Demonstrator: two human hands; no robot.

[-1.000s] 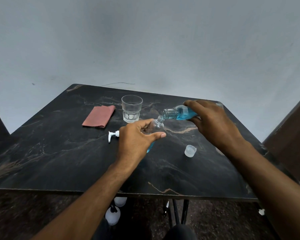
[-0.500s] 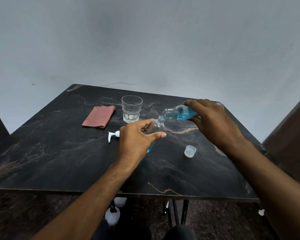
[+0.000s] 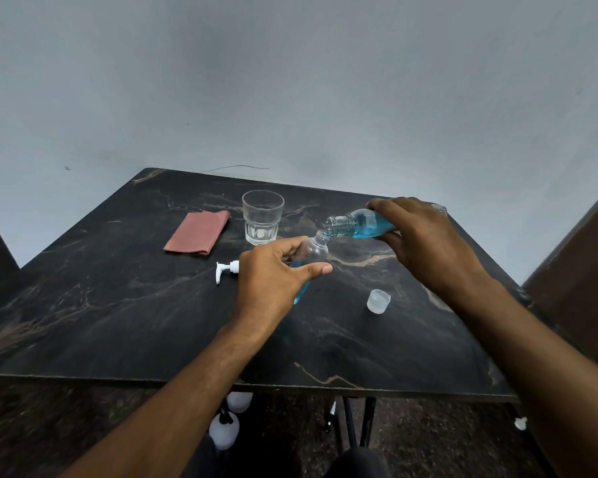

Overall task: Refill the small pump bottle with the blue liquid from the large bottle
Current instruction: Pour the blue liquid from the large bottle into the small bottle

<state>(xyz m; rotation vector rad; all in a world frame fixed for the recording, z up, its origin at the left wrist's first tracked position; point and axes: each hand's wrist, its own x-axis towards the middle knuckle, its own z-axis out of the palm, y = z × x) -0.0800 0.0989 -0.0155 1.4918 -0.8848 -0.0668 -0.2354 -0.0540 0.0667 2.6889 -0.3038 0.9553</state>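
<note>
I see my left hand (image 3: 273, 274) wrapped around the small clear plastic pump bottle (image 3: 313, 251), fingers and thumb closed on its body, holding it tilted near the centre of the black marble-patterned table (image 3: 118, 305); blue liquid shows at its lower end. My right hand (image 3: 428, 243) grips the large clear bottle of blue liquid (image 3: 359, 222), laid almost horizontal, its open mouth touching the small bottle's neck. The white pump head (image 3: 227, 269) lies on the table at 9 o'clock of the left hand. A translucent plastic cap (image 3: 378, 300) sits at 4 o'clock of the small bottle. A clear faceted drinking glass (image 3: 262, 217) stands at 11 o'clock; a folded reddish cloth (image 3: 197, 232) lies further left.
</note>
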